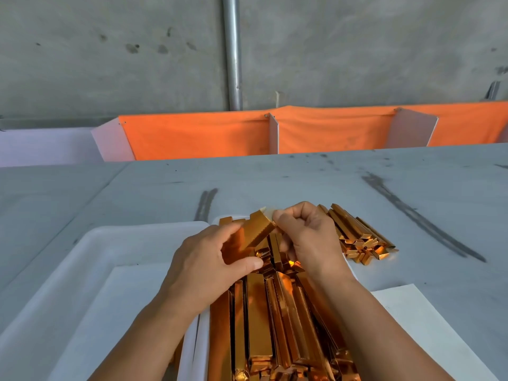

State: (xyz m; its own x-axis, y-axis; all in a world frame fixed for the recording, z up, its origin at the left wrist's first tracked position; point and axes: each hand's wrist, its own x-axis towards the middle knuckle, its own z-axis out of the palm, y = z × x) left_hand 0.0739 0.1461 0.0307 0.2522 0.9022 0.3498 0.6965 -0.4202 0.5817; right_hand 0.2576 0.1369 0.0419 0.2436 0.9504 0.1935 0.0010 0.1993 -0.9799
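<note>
Far tabletop [275, 174]: open passage, left to right.
Left: white tray [90, 237], raised rim bars low sweep.
Centre: gold box stack [261, 325] heaped in near tray [203, 350].
Right: loose gold pile [365, 240].
Back edge: orange cloth barrier [192, 136], white dividers [274, 133].

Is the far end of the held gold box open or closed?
Open: the pale inner side of its end flap sticks out from the gold box, pinched by the right hand; the left hand holds the body.
</note>
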